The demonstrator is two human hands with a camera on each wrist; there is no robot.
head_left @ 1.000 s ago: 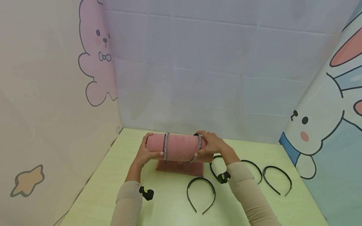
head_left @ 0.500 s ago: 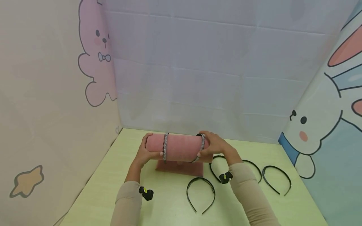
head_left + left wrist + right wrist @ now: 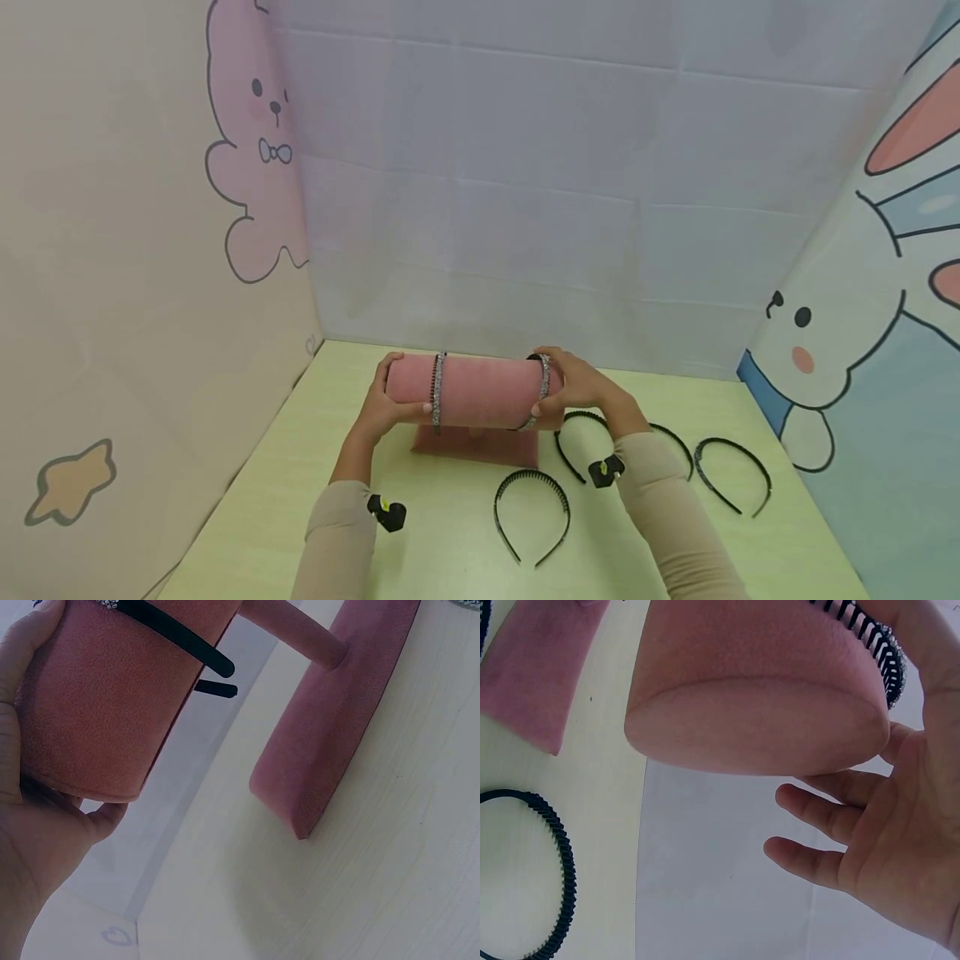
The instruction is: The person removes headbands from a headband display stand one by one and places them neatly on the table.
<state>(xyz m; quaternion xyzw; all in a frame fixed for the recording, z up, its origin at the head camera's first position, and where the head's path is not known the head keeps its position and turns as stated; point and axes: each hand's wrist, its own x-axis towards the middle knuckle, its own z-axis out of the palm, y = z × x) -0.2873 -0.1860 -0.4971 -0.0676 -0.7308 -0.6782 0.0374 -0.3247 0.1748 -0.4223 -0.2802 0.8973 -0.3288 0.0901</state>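
Observation:
A pink velvet headband stand has a padded roll (image 3: pixel 491 392) on a post over a flat base (image 3: pixel 476 446). My left hand (image 3: pixel 377 408) grips the roll's left end, thumb in front and fingers behind. Near that thumb, one glittery silver headband (image 3: pixel 438 396) with black teeth sits over the roll. My right hand (image 3: pixel 577 387) holds a second glittery headband (image 3: pixel 545 379) close to the roll's right end, thumb low on its front and fingers at its top. In the right wrist view, its black teeth (image 3: pixel 870 634) lie along the roll, and the other fingers extend past the end.
Several black toothed headbands lie on the pale table (image 3: pixel 262 517): one in front of the base (image 3: pixel 531 473), one by the right wrist (image 3: pixel 560 450), one partly behind the right sleeve (image 3: pixel 678 446), one farther right (image 3: pixel 768 479). Cloth walls stand behind and at both sides.
My right hand and its headband have slid a little to the right along the roll, toward its end. The left hand and the other headband have stayed in place.

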